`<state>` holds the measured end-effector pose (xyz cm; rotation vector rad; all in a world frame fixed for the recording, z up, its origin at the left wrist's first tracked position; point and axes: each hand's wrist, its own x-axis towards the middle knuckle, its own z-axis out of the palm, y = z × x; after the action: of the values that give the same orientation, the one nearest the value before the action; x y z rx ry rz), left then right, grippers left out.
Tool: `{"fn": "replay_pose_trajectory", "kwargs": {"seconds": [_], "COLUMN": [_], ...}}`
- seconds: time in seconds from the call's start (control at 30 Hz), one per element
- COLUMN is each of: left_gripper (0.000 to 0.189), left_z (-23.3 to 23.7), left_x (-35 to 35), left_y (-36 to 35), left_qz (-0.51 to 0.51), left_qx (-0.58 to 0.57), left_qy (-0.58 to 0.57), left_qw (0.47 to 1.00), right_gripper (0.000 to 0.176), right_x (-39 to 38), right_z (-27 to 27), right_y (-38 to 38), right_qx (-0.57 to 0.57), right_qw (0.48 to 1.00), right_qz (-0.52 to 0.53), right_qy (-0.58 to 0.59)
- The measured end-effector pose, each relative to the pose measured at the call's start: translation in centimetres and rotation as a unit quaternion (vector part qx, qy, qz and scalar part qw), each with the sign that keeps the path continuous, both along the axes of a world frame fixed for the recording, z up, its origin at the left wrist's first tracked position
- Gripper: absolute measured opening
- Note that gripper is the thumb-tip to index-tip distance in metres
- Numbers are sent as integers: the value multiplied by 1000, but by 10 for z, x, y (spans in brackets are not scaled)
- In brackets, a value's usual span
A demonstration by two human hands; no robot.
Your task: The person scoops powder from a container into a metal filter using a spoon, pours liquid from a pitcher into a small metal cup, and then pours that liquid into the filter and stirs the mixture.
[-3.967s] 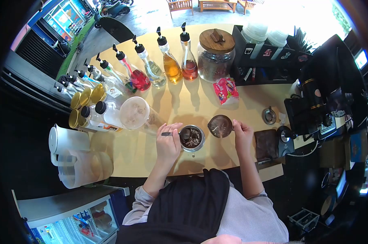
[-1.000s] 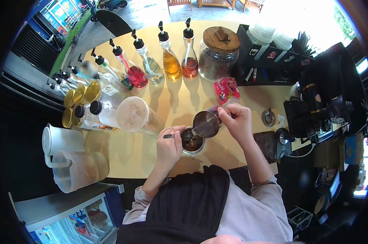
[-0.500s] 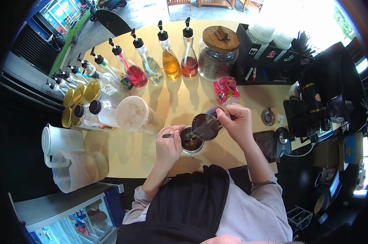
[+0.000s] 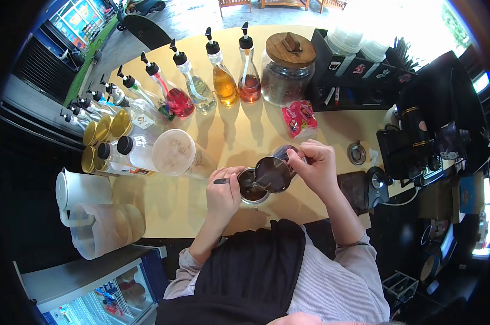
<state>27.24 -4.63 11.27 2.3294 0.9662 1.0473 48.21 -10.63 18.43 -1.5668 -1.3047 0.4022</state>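
A round metal cup [image 4: 253,196] stands on the table in front of me, with dark liquid inside. My left hand [image 4: 223,189] is closed at its left rim, and the flat dark handle of a spoon-like utensil [image 4: 221,181] juts out between the fingers; its other end is hidden. Over the cup, a metal pitcher [image 4: 273,174] is tipped to the left, its spout above the opening. My right hand [image 4: 316,167] grips that pitcher by its handle on the right. A thin stream seems to run from the spout into the cup.
Pump bottles of coloured syrup [image 4: 223,86] line the far left edge. A wood-lidded jar [image 4: 288,81], pink packet [image 4: 299,119] and black cup organiser [image 4: 353,89] stand behind. A large lidded tub [image 4: 174,153] is left, near plastic jugs [image 4: 107,230]. A coffee machine [image 4: 418,146] sits right.
The pitcher stays tipped over the cup and has shifted very slightly downward. The liquid in the cup looks smoother and fuller. Both hands keep nearly the same place; the view has moved a little.
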Motion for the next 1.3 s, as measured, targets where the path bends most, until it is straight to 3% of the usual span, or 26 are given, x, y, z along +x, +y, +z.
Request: {"fn": "replay_pose_trajectory", "kwargs": {"seconds": [0.73,0.8,0.9,1.13,1.3], "left_gripper": [31,31,25,25,28], "left_z": [0,0,0,-2,-2], "left_x": [-1,-1,-1,0,-1], "left_y": [3,3,4,7,9], "left_qz": [-21,-21,-17,-46,-54], "left_qx": [1,3,-3,-1,-7], "left_qy": [-1,0,0,-19,-16], "left_qw": [1000,1000,1000,999,998], "right_gripper": [27,31,36,39,29], "right_x": [19,22,33,40,33], "right_z": [-20,-32,-59,-128,-150], "right_y": [-2,1,7,12,16], "right_qx": [-8,-36,-21,-34,-59], "right_qw": [1000,974,956,929,902], "right_qz": [-20,-17,-28,-73,-138], "right_qy": [19,223,292,362,405]}}
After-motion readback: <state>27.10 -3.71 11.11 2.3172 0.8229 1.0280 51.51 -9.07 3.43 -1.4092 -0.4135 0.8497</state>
